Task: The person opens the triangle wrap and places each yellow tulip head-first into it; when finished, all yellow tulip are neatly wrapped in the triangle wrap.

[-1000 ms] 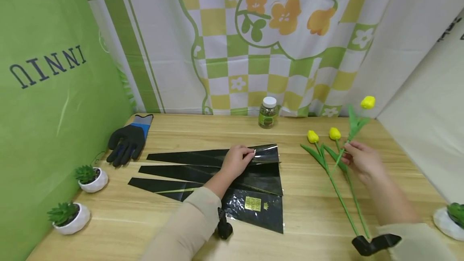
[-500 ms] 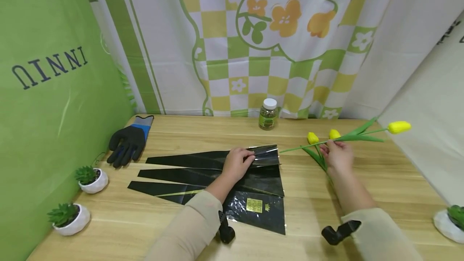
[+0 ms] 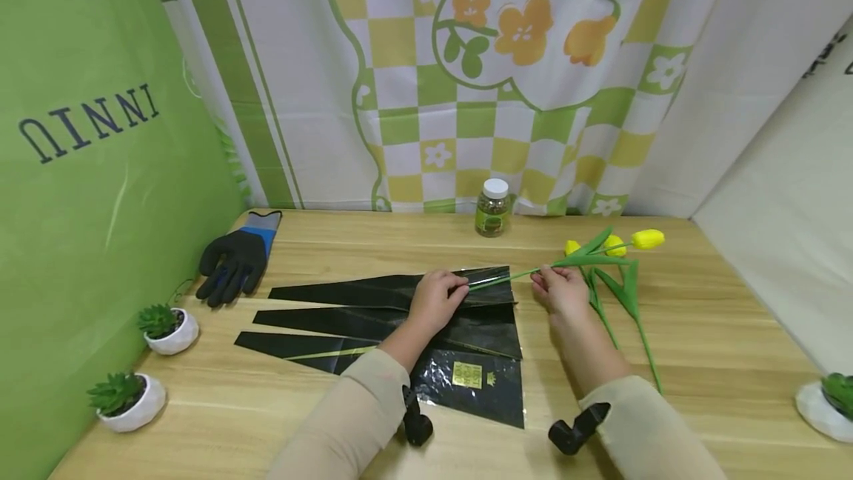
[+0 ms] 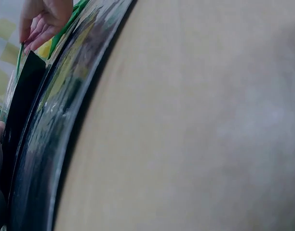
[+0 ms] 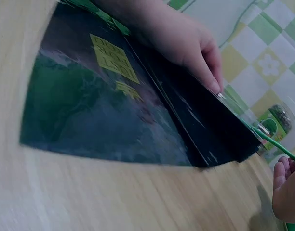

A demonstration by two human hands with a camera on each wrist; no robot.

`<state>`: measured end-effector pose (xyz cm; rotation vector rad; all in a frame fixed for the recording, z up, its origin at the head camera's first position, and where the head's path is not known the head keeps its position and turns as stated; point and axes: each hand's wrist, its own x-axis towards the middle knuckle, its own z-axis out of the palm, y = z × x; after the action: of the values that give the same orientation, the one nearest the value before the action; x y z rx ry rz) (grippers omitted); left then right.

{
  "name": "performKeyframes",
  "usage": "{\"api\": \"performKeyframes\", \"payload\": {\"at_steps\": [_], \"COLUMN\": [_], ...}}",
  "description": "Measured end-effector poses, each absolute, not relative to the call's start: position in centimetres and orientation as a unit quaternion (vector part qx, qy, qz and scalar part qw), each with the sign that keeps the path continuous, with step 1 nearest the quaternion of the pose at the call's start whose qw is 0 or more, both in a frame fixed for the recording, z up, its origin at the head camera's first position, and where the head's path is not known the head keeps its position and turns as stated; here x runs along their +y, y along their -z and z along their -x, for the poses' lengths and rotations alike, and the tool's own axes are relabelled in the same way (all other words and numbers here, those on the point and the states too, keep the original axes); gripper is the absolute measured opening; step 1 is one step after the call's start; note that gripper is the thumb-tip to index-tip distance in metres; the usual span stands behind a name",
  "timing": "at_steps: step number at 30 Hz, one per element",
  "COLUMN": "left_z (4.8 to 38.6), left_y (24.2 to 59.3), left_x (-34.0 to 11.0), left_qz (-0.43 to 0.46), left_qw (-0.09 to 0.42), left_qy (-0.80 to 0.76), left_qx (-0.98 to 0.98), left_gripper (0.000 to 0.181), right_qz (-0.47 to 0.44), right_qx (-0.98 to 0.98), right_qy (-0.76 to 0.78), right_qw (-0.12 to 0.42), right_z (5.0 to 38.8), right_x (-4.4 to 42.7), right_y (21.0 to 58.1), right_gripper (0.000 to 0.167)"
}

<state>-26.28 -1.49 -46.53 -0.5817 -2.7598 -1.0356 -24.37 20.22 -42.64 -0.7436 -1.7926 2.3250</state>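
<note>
Three black wrapping sleeves lie fanned out on the table, the lowest one showing a gold label. My left hand pinches the open end of the top sleeve. In the right wrist view, the thumb of that left hand lies at the sleeve's upper edge. My right hand pinches the green stem of an artificial yellow tulip, held nearly level with its bloom to the right. The stem's lower end reaches over or into the sleeve's mouth; which one is unclear. Two more tulips lie beside my right hand.
A jar with a white lid stands at the back. To the left are a black and blue work glove and two potted succulents. Another white pot sits at the right edge. Curtains border the wooden table.
My right hand has brought the tulip leftward and tipped it from upright to nearly level, so its stem end now meets the top sleeve. My left hand has stayed on the sleeve.
</note>
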Motion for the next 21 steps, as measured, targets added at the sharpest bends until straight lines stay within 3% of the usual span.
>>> {"api": "performKeyframes", "payload": {"at_steps": [14, 21], "left_z": [26.5, 26.5], "left_y": [46.7, 46.9], "left_x": [-1.2, -1.3], "left_qz": [0.196, 0.195], "left_qw": [0.073, 0.077], "left_qy": [0.328, 0.332], "left_qx": [-0.921, -0.919], "left_gripper": [0.023, 0.022], "right_qz": [0.208, 0.210], "right_qx": [-0.605, -0.654], "right_qy": [-0.769, -0.726], "right_qw": [0.020, 0.007], "right_z": [24.3, 24.3], "right_x": [17.7, 17.3], "right_y": [43.6, 43.8], "right_gripper": [0.012, 0.024]}}
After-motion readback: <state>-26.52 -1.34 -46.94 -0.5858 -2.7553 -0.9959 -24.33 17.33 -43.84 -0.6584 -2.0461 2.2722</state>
